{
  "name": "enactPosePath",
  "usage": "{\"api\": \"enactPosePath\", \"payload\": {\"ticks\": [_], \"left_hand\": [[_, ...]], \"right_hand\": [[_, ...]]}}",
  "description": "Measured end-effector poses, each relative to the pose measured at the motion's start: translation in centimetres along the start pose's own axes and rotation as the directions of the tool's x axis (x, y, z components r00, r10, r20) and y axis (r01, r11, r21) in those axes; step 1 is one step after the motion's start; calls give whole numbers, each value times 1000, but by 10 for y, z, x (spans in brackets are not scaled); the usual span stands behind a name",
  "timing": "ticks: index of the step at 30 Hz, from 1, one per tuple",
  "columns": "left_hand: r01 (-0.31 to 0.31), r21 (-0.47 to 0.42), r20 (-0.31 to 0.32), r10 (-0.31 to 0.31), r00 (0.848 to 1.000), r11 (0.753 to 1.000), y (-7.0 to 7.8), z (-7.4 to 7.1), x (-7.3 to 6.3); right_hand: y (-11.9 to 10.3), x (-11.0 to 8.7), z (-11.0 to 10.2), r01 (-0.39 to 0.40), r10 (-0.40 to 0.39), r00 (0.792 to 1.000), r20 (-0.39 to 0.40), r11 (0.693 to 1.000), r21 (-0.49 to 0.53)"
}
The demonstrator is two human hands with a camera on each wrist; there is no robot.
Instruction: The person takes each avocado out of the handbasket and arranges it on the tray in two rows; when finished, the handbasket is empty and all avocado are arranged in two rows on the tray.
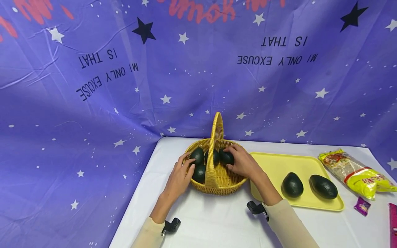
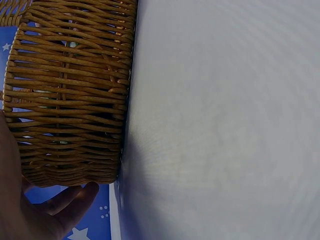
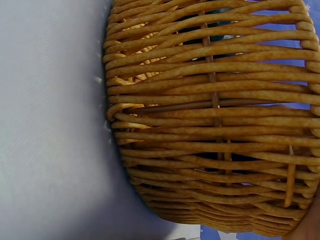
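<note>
A yellow wicker basket point(image 1: 227, 188) with a tall arched handle stands on the white table, and several dark green avocados point(image 1: 197, 155) lie in it, mostly left of the handle. My left hand point(image 1: 178, 177) holds the basket's left rim, its thumb and a finger reaching inside by the avocados. Other fingers of it point(image 2: 75, 205) lie along the outside of the wicker wall. Over the basket's right side, my right hand point(image 1: 243, 162) grips another avocado point(image 1: 226, 157) between thumb and fingers, inside the rim. Only the woven outer wall point(image 3: 215, 115) fills most of the right wrist view.
To the right of the basket lies a yellow tray point(image 1: 270, 162) bearing two avocados point(image 1: 292, 185). Beyond it are a yellow-and-clear food bag point(image 1: 356, 172), a small purple packet point(image 1: 362, 206) and a pink item point(image 1: 393, 224) at the edge. A purple star-printed cloth point(image 1: 198, 86) hangs behind.
</note>
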State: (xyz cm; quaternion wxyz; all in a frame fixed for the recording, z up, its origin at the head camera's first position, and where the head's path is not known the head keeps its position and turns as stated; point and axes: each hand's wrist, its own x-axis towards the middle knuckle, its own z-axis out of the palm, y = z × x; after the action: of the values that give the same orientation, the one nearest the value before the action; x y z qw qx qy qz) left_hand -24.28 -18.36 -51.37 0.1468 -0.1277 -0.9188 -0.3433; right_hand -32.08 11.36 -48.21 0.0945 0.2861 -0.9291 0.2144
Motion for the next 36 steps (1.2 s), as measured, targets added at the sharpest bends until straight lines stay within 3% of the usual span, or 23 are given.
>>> {"api": "enactPosePath", "payload": {"ticks": [36], "left_hand": [[0, -8, -7, 0, 1000, 1000, 2, -1, -1]], "right_hand": [[1, -7, -2, -25, 41, 996, -83, 982, 186]]}}
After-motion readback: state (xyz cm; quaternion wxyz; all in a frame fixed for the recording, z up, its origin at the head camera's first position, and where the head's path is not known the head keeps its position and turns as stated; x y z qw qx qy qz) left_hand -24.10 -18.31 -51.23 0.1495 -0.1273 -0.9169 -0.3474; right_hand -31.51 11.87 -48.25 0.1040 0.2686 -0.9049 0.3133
